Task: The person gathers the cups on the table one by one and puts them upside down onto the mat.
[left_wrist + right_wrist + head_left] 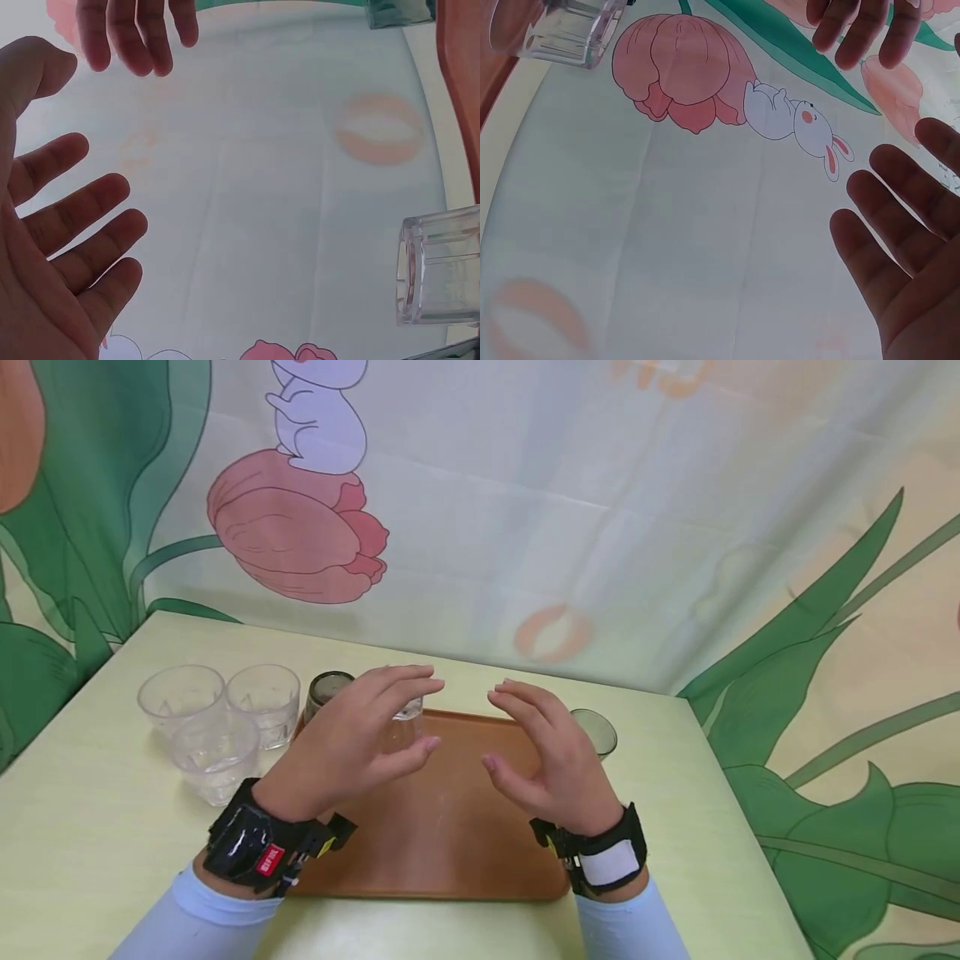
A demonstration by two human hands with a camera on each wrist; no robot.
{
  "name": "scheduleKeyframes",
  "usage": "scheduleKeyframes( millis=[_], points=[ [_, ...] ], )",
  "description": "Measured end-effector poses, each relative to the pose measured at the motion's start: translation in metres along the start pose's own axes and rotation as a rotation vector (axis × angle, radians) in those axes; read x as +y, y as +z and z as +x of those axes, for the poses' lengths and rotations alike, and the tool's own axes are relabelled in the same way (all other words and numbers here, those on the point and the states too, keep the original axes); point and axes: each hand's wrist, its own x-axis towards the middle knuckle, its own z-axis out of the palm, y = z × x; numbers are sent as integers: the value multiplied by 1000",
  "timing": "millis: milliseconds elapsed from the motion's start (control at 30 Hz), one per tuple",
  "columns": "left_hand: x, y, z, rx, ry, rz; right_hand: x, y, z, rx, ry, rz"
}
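Note:
My left hand [360, 735] is held up over the brown tray [450, 843], fingers extended and thumb apart, holding nothing. Facing it across a gap, my right hand [551, 760] hovers over the tray's right part, also with nothing in its grasp. Behind the left fingers, a clear glass [408, 727] stands upside down toward the back of the tray; the left wrist view shows this clear glass [442, 270] at its right edge. A smoky grey glass [327, 687] is partly hidden behind the left hand. Another smoky glass [595, 732] shows just beyond the right hand.
Three clear glasses [217, 756] cluster on the pale table [90, 827] to the left of the tray. A printed curtain [480, 527] with flowers and a rabbit hangs along the table's back edge.

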Motion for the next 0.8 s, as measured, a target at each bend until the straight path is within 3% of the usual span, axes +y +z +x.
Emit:
scheduleKeyframes(
  millis=[267, 800],
  points=[
    [6, -1, 0, 0, 60, -29, -2, -2, 0, -5, 9, 0],
    [9, 3, 2, 4, 72, -28, 1, -2, -4, -69, 31, -7]
  ],
)
